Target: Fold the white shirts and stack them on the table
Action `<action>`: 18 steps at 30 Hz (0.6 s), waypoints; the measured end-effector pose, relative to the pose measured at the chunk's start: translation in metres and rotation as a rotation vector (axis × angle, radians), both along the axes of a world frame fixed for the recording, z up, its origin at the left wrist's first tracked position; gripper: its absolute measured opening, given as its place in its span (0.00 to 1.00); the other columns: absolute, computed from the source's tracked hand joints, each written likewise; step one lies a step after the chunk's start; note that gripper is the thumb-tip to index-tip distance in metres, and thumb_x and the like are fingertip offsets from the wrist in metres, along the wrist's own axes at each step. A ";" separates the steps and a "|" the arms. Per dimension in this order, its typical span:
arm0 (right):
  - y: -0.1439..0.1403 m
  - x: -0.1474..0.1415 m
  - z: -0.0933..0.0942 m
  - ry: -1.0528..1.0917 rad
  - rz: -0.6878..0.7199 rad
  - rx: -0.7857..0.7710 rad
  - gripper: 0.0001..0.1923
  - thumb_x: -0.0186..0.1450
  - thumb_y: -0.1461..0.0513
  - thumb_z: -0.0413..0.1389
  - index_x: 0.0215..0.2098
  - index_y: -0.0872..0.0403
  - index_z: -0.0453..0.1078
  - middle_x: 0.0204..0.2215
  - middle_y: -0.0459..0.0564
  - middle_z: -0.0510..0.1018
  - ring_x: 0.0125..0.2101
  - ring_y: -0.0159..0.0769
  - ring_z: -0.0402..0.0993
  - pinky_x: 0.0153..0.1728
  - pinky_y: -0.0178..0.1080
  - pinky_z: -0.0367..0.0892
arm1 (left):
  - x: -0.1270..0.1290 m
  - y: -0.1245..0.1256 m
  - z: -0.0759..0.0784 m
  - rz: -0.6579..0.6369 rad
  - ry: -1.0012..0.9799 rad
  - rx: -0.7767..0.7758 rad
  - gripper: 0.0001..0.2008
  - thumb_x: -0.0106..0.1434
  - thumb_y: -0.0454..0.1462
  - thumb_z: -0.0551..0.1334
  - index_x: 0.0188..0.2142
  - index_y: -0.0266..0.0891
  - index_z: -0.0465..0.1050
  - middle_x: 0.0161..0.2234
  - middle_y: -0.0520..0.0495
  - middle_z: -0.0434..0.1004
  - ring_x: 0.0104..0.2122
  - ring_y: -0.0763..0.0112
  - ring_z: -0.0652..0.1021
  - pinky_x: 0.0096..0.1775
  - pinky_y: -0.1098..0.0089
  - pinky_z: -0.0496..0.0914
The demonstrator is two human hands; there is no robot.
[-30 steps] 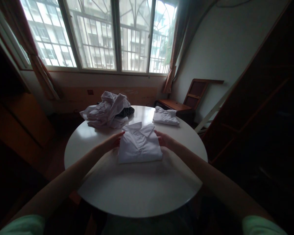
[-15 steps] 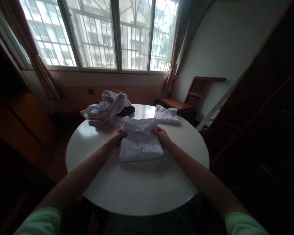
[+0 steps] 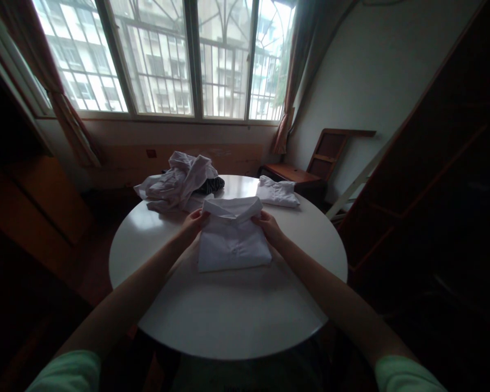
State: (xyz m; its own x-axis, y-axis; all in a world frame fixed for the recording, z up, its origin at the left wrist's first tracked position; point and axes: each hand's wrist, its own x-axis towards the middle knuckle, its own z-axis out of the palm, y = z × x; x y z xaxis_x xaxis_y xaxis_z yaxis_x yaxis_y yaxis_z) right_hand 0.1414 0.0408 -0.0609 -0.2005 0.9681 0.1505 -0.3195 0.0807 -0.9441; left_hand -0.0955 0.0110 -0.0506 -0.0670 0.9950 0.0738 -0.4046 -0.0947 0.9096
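- A folded white shirt (image 3: 233,239) lies in the middle of the frame on a round white table (image 3: 228,316), collar end toward the window
- The left hand (image 3: 194,222) sits at the shirt's upper left corner, fingers curled onto the collar edge and gripping the cloth there
- The right hand (image 3: 267,225) mirrors it at the upper right corner, fingers closed on the collar's other end
- Both forearms run in from the lower corners of the frame, pale green sleeves showing at the bottom edge
- The collar (image 3: 231,208) stands up slightly between the two hands, while the lower part of the shirt rests flat on the tabletop
- A second folded white shirt (image 3: 277,193) lies up and to the right, near the table's far rim, apart from the first
- A heap of crumpled pale clothes (image 3: 175,188) sits up and to the left, with a dark striped garment (image 3: 210,185) tucked against it
- Behind the table, a barred window (image 3: 175,57) fills the upper left of the frame, and a wooden chair (image 3: 314,163) stands at the right by the wall
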 end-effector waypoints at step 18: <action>-0.003 -0.003 0.011 0.030 -0.002 -0.041 0.14 0.45 0.57 0.59 0.30 0.53 0.70 0.26 0.45 0.76 0.29 0.36 0.70 0.33 0.38 0.64 | -0.008 0.002 0.000 0.191 0.167 0.065 0.23 0.38 0.50 0.69 0.28 0.35 0.72 0.24 0.51 0.72 0.25 0.75 0.70 0.29 0.75 0.62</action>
